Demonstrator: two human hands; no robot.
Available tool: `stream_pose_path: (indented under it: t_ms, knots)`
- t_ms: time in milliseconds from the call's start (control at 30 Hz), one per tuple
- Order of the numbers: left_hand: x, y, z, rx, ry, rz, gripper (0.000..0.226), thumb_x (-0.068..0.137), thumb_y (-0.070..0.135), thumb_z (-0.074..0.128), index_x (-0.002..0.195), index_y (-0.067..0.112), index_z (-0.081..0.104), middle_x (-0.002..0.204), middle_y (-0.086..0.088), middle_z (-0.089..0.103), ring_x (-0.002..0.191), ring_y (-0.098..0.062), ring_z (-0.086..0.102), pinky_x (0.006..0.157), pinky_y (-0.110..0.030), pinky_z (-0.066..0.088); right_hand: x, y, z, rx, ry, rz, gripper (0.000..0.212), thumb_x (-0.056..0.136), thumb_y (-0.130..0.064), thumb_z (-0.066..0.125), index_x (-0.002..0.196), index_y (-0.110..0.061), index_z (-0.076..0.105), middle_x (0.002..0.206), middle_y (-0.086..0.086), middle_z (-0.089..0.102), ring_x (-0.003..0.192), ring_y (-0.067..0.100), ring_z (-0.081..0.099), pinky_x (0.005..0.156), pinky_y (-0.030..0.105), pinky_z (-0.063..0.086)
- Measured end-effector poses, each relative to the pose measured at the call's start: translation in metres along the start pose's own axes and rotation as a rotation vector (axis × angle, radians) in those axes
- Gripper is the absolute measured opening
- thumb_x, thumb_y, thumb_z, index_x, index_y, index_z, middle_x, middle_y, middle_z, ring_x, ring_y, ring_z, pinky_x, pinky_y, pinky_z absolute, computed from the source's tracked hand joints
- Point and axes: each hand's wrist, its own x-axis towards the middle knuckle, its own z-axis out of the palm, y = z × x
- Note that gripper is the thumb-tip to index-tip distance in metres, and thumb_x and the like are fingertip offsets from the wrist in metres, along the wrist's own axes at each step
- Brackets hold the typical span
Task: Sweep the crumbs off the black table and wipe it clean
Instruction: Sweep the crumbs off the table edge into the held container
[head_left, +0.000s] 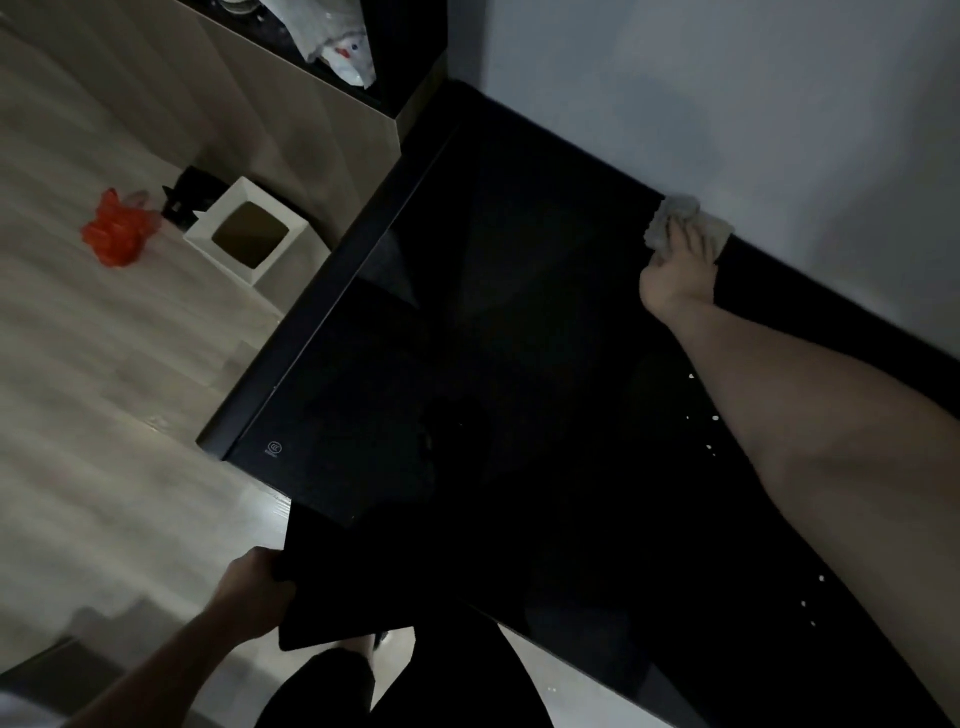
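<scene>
Left hand (254, 592) at bottom grips dark tray (332, 587) at worktop (467, 338) edge. Right hand (675, 270), fingers flat on cloth (685, 223), upper right. Sweep step: next drag crumbs (709, 447) toward tray.

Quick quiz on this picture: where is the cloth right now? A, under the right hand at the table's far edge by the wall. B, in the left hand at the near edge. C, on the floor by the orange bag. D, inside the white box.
A: the right hand presses the cloth on the table next to the wall, while the left hand grips a dark flat board.
</scene>
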Motion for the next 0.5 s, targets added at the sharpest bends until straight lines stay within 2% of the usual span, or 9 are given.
stream_pose_path:
  t_ms: [67, 200, 333, 500]
  knots:
    - [-0.005, 0.004, 0.003, -0.001, 0.002, -0.001, 0.022, 0.089, 0.014, 0.063, 0.072, 0.005, 0.076, 0.067, -0.008, 0.076, 0.065, -0.022, 0.074, 0.055, -0.026, 0.049, -0.028, -0.001, 0.007, -0.023, 0.022, -0.079, 0.07, 0.097, -0.015, 0.037, 0.165, -0.017, 0.021, 0.171, 0.007, 0.024, 0.158, 0.031, 0.019, 0.13, 0.048, 0.015]
    - [-0.019, 0.012, 0.008, 0.035, -0.015, 0.033, 0.035, 0.089, 0.016, 0.063, 0.054, 0.015, 0.062, 0.058, 0.002, 0.067, 0.058, -0.015, 0.066, 0.053, -0.024, 0.045, -0.113, -0.013, 0.025, -0.012, 0.06, -0.22, 0.065, 0.095, -0.007, 0.048, 0.159, -0.012, 0.039, 0.165, 0.009, 0.039, 0.155, 0.026, 0.031, 0.129, 0.047, 0.023]
    - [-0.029, 0.014, 0.014, 0.068, -0.05, 0.064, 0.031, 0.09, 0.018, 0.061, 0.059, 0.018, 0.062, 0.061, 0.005, 0.065, 0.06, -0.017, 0.065, 0.054, -0.024, 0.047, -0.222, -0.035, 0.059, 0.16, 0.076, -0.306, 0.063, 0.086, -0.006, 0.053, 0.148, -0.016, 0.056, 0.157, 0.003, 0.051, 0.152, 0.025, 0.038, 0.125, 0.05, 0.03]
    - [-0.039, 0.015, 0.028, 0.079, -0.069, 0.11, 0.024, 0.083, 0.021, 0.061, 0.06, 0.016, 0.064, 0.067, -0.003, 0.07, 0.068, -0.025, 0.07, 0.061, -0.028, 0.053, -0.365, -0.058, 0.102, 0.299, -0.05, -0.417, 0.061, 0.088, -0.005, 0.048, 0.146, -0.022, 0.06, 0.158, -0.004, 0.052, 0.156, 0.02, 0.033, 0.129, 0.041, 0.02]
